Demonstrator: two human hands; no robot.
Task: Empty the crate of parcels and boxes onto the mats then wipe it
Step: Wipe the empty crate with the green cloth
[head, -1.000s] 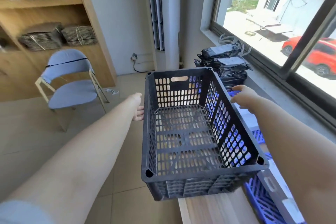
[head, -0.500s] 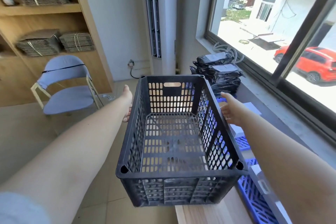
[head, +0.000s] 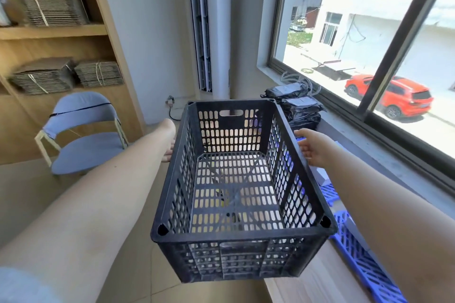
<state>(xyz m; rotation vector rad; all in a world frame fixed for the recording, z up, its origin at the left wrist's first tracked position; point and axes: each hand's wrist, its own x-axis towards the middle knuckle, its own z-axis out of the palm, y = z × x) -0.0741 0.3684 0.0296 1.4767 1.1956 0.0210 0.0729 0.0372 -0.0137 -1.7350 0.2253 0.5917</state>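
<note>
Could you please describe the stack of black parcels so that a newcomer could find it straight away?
Start at the big window on the right and follow its grey sill to the far corner. The black parcels are piled there, just beyond the black crate. They alone are glossy black bags with pale labels on top.

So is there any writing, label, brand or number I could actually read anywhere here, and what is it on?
No text here can be read.
White labels on the black parcels by the window: print too small and blurred.
Red car outside: rear plate blurred.
Black crate, held between the left hand and right hand: no marking visible.
Cardboard bundles on the shelves: no print visible.
</note>
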